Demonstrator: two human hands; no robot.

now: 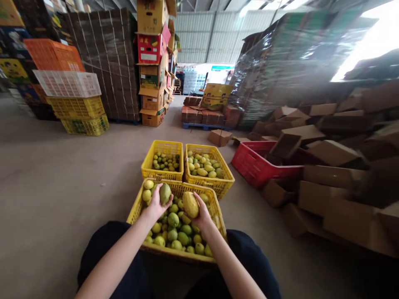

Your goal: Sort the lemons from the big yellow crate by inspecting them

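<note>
My left hand (pixel 158 202) holds a green lemon (pixel 165 194) over the left part of the near yellow crate. In my right hand (pixel 202 211) is a larger, elongated yellow lemon (pixel 190 204) with bumpy skin. Both fruits are held up side by side, a short gap apart. Below them, the near yellow crate (pixel 137 207) is filled with green and yellow lemons (pixel 173 220). Behind it stand two more yellow crates: the left one (pixel 162 171) has small greenish lemons, the right one (pixel 207 181) bigger yellow ones.
A red crate (pixel 252 166) and a heap of cardboard boxes (pixel 330 187) lie to the right. Stacked crates (pixel 73 85) stand at left, beside tall box stacks (pixel 152 74). A blue pallet (pixel 196 126) with flattened cardboard and a wrapped load (pixel 274 66) are farther back.
</note>
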